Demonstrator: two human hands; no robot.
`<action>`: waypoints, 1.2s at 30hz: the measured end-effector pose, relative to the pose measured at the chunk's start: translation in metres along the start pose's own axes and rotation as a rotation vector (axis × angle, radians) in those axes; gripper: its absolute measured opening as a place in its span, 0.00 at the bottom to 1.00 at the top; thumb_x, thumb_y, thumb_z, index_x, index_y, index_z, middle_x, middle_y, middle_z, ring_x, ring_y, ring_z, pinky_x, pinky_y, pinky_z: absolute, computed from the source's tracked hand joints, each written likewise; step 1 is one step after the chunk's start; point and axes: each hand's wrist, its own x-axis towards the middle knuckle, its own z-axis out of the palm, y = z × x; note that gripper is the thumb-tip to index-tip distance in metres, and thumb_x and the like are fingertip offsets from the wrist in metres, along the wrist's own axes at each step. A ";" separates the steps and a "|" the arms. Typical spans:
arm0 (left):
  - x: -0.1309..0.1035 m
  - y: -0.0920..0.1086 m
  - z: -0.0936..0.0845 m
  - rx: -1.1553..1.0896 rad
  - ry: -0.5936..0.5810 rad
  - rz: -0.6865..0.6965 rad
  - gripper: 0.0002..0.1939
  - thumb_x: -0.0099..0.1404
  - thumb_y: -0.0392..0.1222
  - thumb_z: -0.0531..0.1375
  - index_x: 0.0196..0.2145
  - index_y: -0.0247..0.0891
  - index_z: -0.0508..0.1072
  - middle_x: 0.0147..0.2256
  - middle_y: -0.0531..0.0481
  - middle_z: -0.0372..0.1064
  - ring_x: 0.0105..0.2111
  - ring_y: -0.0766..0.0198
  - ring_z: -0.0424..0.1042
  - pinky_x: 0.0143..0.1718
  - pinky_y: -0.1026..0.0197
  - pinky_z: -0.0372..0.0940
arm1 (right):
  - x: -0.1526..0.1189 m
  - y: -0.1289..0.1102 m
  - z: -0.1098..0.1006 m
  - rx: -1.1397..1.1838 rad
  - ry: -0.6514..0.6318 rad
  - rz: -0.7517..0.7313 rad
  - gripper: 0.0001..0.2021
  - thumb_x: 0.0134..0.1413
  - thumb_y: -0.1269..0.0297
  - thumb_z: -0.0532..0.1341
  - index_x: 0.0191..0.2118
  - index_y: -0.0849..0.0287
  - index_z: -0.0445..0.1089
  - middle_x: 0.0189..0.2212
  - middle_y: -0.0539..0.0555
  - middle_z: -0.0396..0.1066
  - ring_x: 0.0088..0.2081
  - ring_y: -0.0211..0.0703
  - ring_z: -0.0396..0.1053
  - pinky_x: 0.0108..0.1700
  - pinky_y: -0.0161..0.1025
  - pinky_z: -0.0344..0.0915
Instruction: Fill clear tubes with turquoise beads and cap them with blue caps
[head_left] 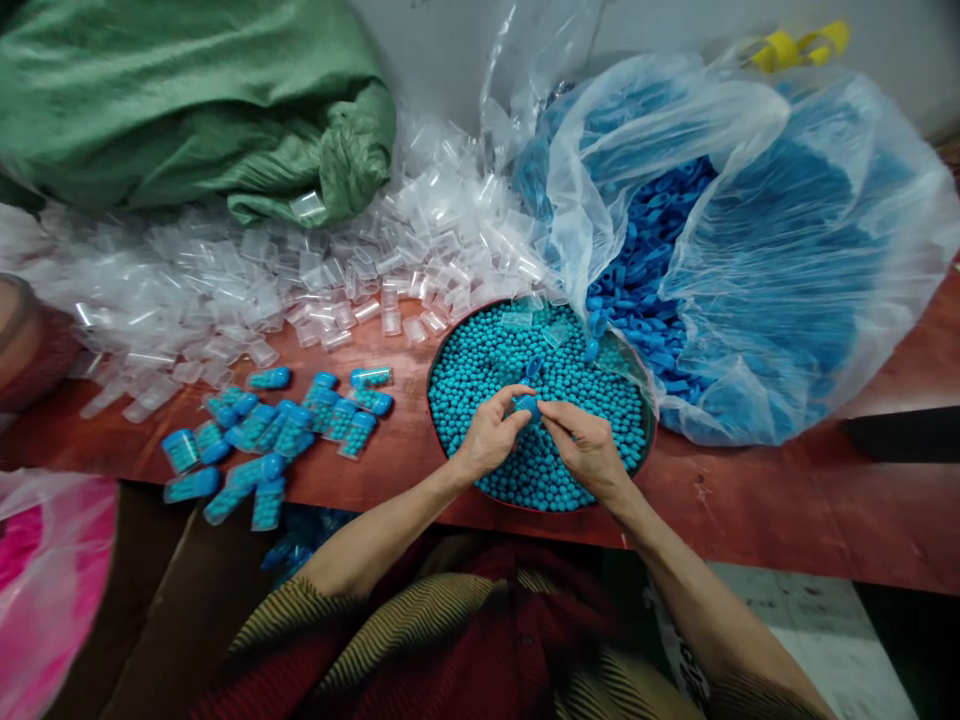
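Over a round tray (pixel 655 440) heaped with turquoise beads (pixel 517 480), my two hands meet at the fingertips. My left hand (pixel 489 432) is closed, its thumb and forefinger pinching a small blue cap (pixel 528 406). On the other side of that cap, my right hand (pixel 589 448) is closed with its fingertips against the edge. Whether a clear tube is joined to the cap is hidden by the fingers. Just beyond them another blue cap (pixel 534 368) lies on the beads. A few clear tubes (pixel 517 318) rest at the tray's far side.
Bead-filled, blue-capped tubes (pixel 259 428) lie left on the red table (pixel 757 500). Behind them spreads a heap of clear empty tubes (pixel 225 280), under a green sack (pixel 187 100). An open plastic bag (pixel 780 270) of blue caps stands right. Pink plastic (pixel 67 570) is at lower left.
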 end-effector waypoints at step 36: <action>-0.009 -0.003 -0.007 -0.126 -0.120 -0.029 0.20 0.59 0.49 0.59 0.45 0.40 0.58 0.27 0.57 0.63 0.16 0.75 0.61 0.14 0.72 0.54 | 0.001 -0.003 0.016 0.715 0.213 0.605 0.16 0.51 0.51 0.60 0.37 0.59 0.73 0.33 0.55 0.76 0.31 0.44 0.73 0.34 0.43 0.72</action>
